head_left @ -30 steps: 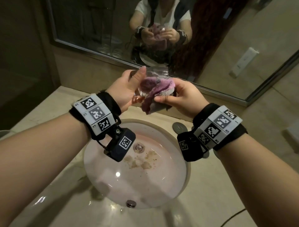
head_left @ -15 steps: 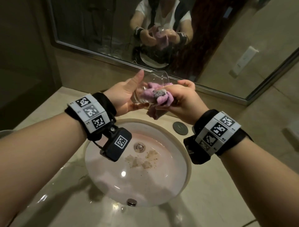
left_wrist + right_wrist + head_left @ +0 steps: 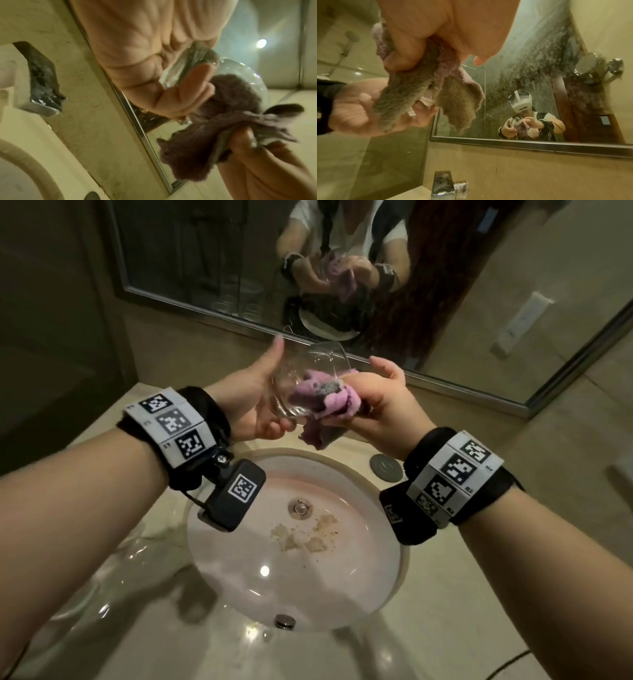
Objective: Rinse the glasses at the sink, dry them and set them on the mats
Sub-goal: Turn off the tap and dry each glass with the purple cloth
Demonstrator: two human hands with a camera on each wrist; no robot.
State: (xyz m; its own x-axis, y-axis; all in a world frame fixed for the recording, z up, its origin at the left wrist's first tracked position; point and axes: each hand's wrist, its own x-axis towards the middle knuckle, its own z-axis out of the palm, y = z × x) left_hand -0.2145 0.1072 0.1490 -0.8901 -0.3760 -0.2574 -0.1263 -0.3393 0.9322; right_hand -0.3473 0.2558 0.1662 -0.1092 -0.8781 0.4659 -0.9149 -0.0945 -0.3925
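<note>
A clear stemless glass (image 3: pixel 301 371) is held above the sink (image 3: pixel 383 542), tipped with its mouth toward the right. My left hand (image 3: pixel 253 402) grips its base and side, thumb up. A purple cloth (image 3: pixel 325 398) is stuffed into the glass, and my right hand (image 3: pixel 373 402) pinches the bunched cloth at the rim. In the left wrist view the glass (image 3: pixel 240 70) shows the cloth (image 3: pixel 205 142) inside, with its tail hanging below. The right wrist view shows the cloth (image 3: pixel 423 94) squeezed in my fingers; the glass is hidden there.
The round white basin has brown stains near its drain (image 3: pixel 300 507). A chrome faucet (image 3: pixel 447 186) stands at the back wall under the mirror (image 3: pixel 239 268). A round grey cap (image 3: pixel 383 467) lies on the beige counter. Another clear glass (image 3: pixel 82 594) stands at the left.
The glass has tilted further so that its mouth faces right, and my right hand has pushed the cloth deeper inside and turned it. Both hands drifted slightly.
</note>
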